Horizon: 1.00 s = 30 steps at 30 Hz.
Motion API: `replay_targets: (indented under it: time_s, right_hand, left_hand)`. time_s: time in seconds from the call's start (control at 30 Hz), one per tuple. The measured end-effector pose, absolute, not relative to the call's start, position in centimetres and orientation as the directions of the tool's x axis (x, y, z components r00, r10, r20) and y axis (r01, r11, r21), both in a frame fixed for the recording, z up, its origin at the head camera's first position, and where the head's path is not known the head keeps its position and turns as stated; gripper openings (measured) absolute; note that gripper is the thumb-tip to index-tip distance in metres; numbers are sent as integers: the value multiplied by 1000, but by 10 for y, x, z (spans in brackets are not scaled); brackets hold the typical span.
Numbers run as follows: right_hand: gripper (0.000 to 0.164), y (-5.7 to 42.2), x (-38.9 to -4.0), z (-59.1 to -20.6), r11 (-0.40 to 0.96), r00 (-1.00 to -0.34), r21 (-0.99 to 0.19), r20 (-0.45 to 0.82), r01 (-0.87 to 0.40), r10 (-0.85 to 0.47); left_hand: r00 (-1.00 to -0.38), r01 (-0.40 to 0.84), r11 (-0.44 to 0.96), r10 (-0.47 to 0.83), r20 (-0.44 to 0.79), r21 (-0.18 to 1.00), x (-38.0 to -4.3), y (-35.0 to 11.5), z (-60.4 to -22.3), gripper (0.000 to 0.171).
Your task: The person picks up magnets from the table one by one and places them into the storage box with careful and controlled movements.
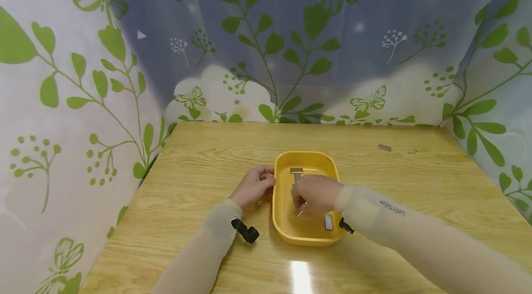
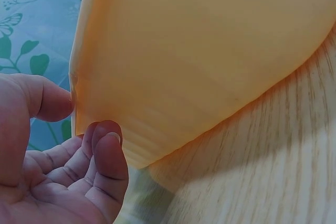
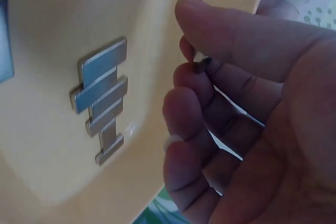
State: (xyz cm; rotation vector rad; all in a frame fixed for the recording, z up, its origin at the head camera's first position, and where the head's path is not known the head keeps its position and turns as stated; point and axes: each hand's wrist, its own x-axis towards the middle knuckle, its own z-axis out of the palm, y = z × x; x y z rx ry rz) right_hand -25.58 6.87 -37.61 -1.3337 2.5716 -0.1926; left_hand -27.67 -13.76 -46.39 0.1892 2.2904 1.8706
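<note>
A yellow plastic tub (image 1: 307,241) sits on the table. My left hand (image 1: 252,189) grips its left side, the thumb at the rim and the curled fingers against the outer wall (image 2: 199,51). Over the inside of the tub, my right hand (image 1: 317,194) pinches a small flat metal bar (image 1: 301,211) between thumb and forefinger; most of that bar is hidden by the fingers in the right wrist view. Several similar bars (image 3: 105,98) lie joined in a stepped column on the tub floor. Another bar (image 1: 329,222) lies apart near the tub's right wall.
A single metal bar (image 1: 384,147) lies on the wooden table (image 1: 199,165) at the back right. Patterned cloth (image 1: 274,77) with leaves and butterflies hangs behind the table and on both sides. Black straps with small devices (image 1: 246,231) are on the wrists.
</note>
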Motion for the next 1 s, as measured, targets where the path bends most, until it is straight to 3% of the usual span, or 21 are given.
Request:
replay_targets:
  time_s: [0.43, 1.0]
  right_hand:
    - [15, 48, -255, -395, 627, -571, -219, -270, -748, -775]
    - [15, 46, -268, -410, 676, -596, -215, -335, -705, -729]
  left_hand:
    - [-975, -18, 217, 214, -65, 976, -277, -139, -463, 35]
    - [-973, -16, 209, 224, -64, 978, -278, -140, -464, 36]
